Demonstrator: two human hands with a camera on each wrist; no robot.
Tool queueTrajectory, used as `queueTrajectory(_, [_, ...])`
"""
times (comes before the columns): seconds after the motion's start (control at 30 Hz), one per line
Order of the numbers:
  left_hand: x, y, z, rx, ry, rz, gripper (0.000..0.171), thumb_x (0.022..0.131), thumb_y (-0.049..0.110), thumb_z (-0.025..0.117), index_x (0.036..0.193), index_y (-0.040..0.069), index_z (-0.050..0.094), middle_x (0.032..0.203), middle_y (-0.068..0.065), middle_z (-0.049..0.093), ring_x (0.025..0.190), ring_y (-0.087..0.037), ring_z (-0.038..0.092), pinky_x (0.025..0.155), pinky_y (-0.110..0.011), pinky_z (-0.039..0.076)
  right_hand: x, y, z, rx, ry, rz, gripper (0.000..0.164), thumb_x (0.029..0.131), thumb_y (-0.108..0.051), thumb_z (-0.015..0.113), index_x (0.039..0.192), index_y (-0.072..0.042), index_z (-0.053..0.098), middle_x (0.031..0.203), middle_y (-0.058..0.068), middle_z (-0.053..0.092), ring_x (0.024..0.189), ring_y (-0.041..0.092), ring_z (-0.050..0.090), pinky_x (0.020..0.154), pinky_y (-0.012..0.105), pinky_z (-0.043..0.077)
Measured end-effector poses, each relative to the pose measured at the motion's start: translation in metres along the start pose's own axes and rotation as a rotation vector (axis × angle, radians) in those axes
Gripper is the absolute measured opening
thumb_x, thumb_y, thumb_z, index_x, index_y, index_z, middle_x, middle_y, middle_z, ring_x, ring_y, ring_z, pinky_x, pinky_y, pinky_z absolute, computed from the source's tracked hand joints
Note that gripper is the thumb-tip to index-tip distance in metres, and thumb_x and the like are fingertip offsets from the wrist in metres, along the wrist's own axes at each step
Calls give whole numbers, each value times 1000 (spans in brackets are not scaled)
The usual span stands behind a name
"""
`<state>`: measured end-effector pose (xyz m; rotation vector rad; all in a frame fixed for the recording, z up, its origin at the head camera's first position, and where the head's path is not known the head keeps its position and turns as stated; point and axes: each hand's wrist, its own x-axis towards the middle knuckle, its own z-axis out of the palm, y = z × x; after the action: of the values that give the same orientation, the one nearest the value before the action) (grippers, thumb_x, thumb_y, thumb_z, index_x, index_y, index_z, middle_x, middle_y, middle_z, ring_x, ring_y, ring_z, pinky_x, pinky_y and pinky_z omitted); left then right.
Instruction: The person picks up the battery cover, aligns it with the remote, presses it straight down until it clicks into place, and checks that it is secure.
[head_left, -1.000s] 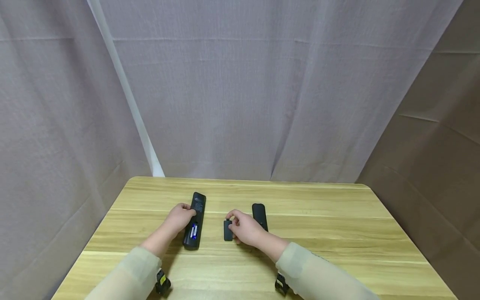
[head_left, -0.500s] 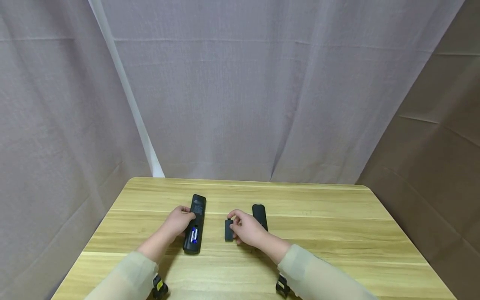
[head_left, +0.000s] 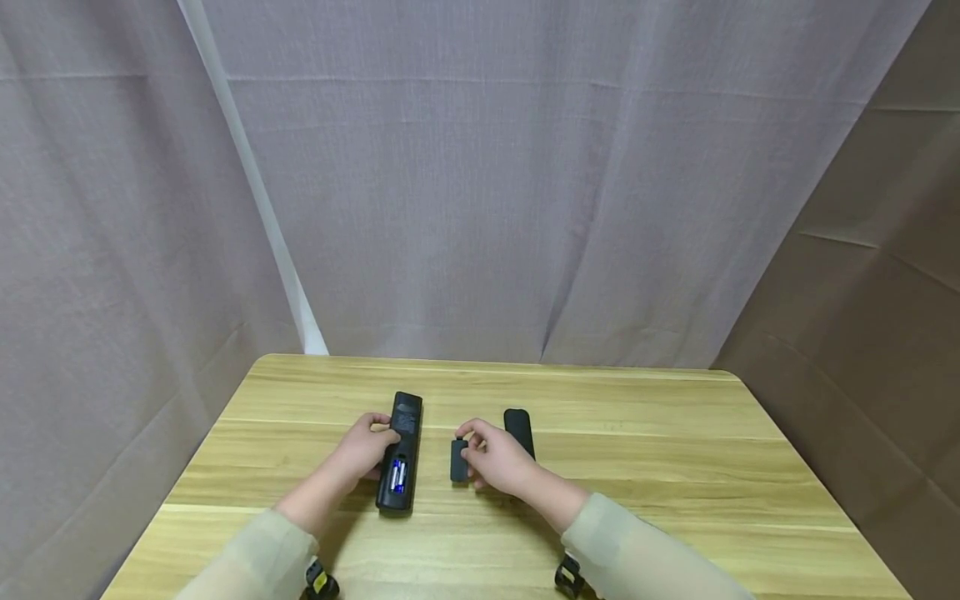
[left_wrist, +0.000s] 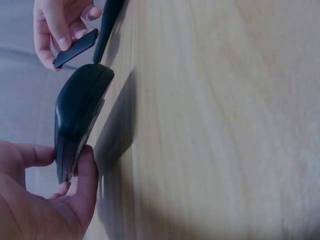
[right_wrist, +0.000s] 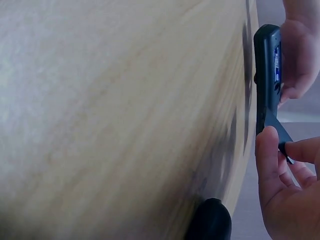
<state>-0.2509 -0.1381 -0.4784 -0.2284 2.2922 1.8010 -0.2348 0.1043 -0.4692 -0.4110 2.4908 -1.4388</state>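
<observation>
My left hand (head_left: 366, 448) grips a black remote control (head_left: 406, 423) by its left side, thumb on the back face. Its battery bay faces up, with blue-and-silver batteries (head_left: 398, 476) lying inside. In the left wrist view the remote (left_wrist: 80, 105) is raised off the table, its shadow beside it. To the right, my right hand (head_left: 498, 458) pinches a small black battery cover (head_left: 458, 461) between thumb and fingers. The right wrist view shows this thin cover (right_wrist: 281, 134) tilted in the fingertips, overlapping the far end of the remote (right_wrist: 266, 75).
A second black remote (head_left: 519, 429) lies on the wooden table (head_left: 637, 467), just behind my right hand and partly hidden by it. Grey curtains (head_left: 450, 208) hang behind the table's back edge. A brown curtain (head_left: 862, 333) hangs at the right.
The left hand has brought the remote slightly to the right and nearer to me, towards the battery cover. The right hand with the cover has barely shifted. The second remote stays put.
</observation>
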Motion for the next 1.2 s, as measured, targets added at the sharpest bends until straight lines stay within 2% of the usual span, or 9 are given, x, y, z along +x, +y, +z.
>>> queueTrajectory(0.23, [-5, 5, 7, -126, -42, -39, 48, 94, 11, 56, 138, 2, 38, 100, -23, 65, 75, -25, 68, 63, -43, 59, -3, -3, -8, 65, -3, -12, 28, 100, -7, 57, 128, -4, 54, 92, 10, 52, 68, 23, 63, 58, 44, 59])
queueTrajectory(0.4, [-11, 12, 15, -176, -58, -35, 49, 93, 10, 57, 138, 2, 37, 100, -23, 65, 75, -25, 68, 64, -43, 59, -4, -7, -15, 99, 1, -32, 30, 99, -6, 58, 128, -1, 53, 91, 11, 51, 66, 21, 63, 58, 47, 59])
queueTrajectory(0.57, [-16, 17, 24, -195, -84, -24, 50, 94, 12, 57, 139, 3, 37, 100, -21, 66, 75, -23, 68, 65, -41, 58, -5, -10, -19, 142, 22, -37, 31, 98, -3, 59, 128, 1, 53, 92, 12, 51, 67, 20, 63, 59, 46, 59])
queueTrajectory(0.77, [-20, 23, 32, -214, -112, -20, 52, 94, 12, 58, 140, 4, 36, 101, -21, 66, 80, -25, 68, 66, -40, 57, -8, -12, -21, 157, 28, -36, 27, 98, -4, 59, 125, -4, 56, 93, 11, 51, 67, 19, 63, 58, 42, 59])
queueTrajectory(1.03, [-17, 22, 38, -239, -147, -9, 52, 94, 12, 58, 139, 3, 36, 104, -21, 66, 84, -27, 69, 70, -43, 58, -13, -21, -22, 175, 34, -64, 27, 97, -2, 58, 124, -4, 56, 94, 12, 52, 68, 23, 65, 57, 44, 59])
queueTrajectory(1.2, [-18, 23, 41, -236, -139, -9, 52, 94, 12, 58, 140, 4, 36, 104, -21, 66, 84, -26, 69, 68, -41, 58, -16, -24, -21, 167, 11, -64, 28, 98, -3, 58, 125, -2, 55, 94, 11, 52, 69, 24, 65, 58, 44, 59])
